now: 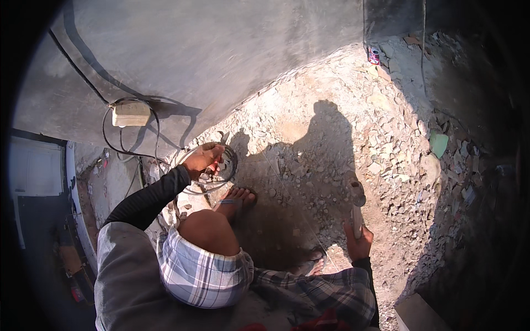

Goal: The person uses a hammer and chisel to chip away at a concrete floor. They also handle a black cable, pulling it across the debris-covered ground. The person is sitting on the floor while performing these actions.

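Observation:
My left hand (203, 160) is closed around a coil of dark cable (235, 165), whose loops hang about the fingers beside my left knee. At the right, my right hand (360, 244) grips a dusty grey tool with a rounded head that looks like an angle grinder (357, 205). Its head points away from me, over the rubble. The fingers under the tool are partly hidden. Near the wall at the left is a pale electrical box (131, 114) with black cables looping around it and down toward the coil.
A smooth grey wall (221, 49) rises ahead. Broken rubble (397, 160) covers the ground, with a crushed can (374, 55) far off and a green fragment (439, 143) to the right. My sandalled foot (236, 202) stands below the coil. A pale block (419, 314) sits at lower right.

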`<state>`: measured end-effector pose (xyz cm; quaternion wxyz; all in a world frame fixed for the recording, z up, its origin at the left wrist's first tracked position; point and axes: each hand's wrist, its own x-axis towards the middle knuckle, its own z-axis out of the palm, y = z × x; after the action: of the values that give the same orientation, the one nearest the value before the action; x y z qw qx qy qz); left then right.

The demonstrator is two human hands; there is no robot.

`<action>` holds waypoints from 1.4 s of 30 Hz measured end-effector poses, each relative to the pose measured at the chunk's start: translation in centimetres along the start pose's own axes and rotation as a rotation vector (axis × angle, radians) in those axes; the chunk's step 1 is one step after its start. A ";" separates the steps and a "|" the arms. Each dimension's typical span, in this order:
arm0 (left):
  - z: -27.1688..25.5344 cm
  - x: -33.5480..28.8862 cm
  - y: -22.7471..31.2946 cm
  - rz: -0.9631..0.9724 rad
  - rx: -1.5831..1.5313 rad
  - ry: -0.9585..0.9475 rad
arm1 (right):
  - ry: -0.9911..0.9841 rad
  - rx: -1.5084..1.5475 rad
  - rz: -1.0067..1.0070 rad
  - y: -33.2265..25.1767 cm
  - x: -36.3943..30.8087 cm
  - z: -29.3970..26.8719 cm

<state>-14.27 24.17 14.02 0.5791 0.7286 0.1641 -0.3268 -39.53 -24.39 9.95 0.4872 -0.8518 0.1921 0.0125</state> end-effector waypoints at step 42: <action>19.9 11.7 0.7 -0.322 -0.879 -0.517 | 0.026 0.014 0.136 -21.9 1.3 -0.7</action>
<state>-10.93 3.46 4.41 0.7937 0.2785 0.2472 -0.4810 -31.01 -15.55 28.11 0.4887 -0.8334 0.2560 0.0329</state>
